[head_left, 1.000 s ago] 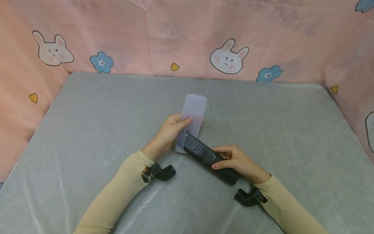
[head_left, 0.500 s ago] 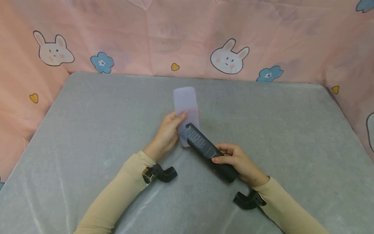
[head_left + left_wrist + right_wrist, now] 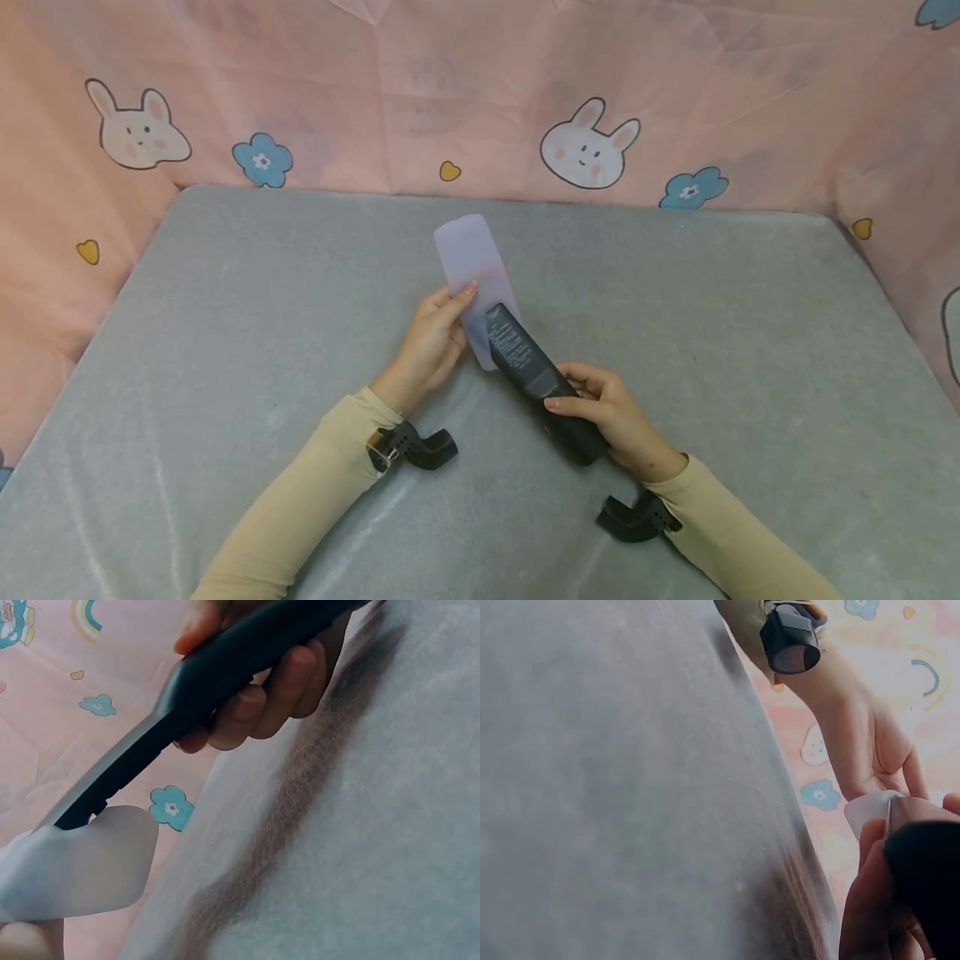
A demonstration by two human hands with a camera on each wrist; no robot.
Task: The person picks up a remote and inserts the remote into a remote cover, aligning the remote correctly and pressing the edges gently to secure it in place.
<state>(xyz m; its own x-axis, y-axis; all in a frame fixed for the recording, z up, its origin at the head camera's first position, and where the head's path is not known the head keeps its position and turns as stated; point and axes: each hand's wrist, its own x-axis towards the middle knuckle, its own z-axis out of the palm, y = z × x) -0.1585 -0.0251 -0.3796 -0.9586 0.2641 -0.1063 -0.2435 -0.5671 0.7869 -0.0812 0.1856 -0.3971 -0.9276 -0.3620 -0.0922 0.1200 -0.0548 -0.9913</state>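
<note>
My left hand (image 3: pixel 433 342) pinches a thin, pale lilac translucent sheet (image 3: pixel 468 250) with rounded corners, its thumb on top. In my right hand (image 3: pixel 618 412) is a long black handheld device (image 3: pixel 528 358) with small white print on its face, gripped near its wider lower end. The device slants up to the left, and its far tip overlaps the sheet. From the left wrist view, the black device (image 3: pixel 202 682) shows a bent profile with notches underneath, its tip right at the curved sheet (image 3: pixel 90 862). The right wrist view shows the sheet (image 3: pixel 866 810) partly hidden behind fingers.
Both hands are above a table (image 3: pixel 225 350) covered with grey cloth. A pink curtain (image 3: pixel 330 100) printed with rabbits and flowers hangs behind and beside it. A black camera mount sits on each wrist, one on the left (image 3: pixel 412 446) and one on the right (image 3: pixel 637 517).
The sheet has moved up and left and swung from leaning right to leaning left. The black device has risen slightly and turned steeper, staying in the right hand.
</note>
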